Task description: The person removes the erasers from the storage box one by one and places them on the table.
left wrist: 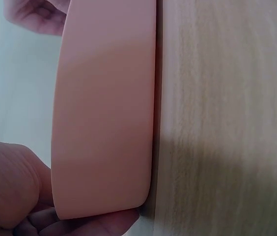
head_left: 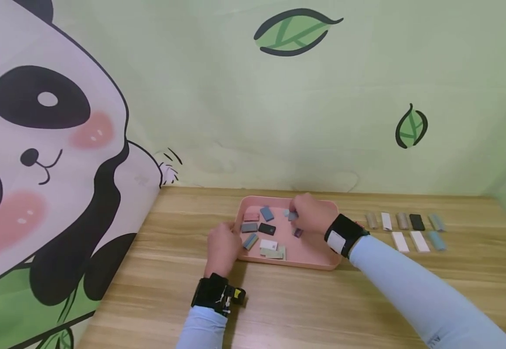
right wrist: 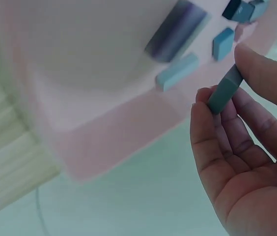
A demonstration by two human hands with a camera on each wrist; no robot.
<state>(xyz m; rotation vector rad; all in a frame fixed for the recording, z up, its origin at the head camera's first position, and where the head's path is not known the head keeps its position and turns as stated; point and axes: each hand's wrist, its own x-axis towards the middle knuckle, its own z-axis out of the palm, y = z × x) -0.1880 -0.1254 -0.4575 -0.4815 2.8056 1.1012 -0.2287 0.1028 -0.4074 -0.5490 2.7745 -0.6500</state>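
Note:
A pink tray (head_left: 305, 259) lies on the wooden table with several small eraser-like blocks in it. My left hand (head_left: 224, 245) grips the tray's left side; in the left wrist view its fingers (left wrist: 99, 223) curl round the tray's end wall (left wrist: 104, 123). Over the tray's back right part, my right hand (head_left: 314, 213) pinches a blue-grey eraser (right wrist: 225, 91) between thumb and fingertips. Below that hand lie a dark purple eraser (right wrist: 177, 30) and a light blue one (right wrist: 178, 71). A black eraser (head_left: 267, 229) and a white one (head_left: 268, 245) lie further left.
Right of the tray, several erasers stand in two rows on the table, among them a black one (head_left: 417, 222) and a white one (head_left: 419, 241). A pale green wall (head_left: 253, 121) with leaf and panda pictures rises behind the table (head_left: 305, 310).

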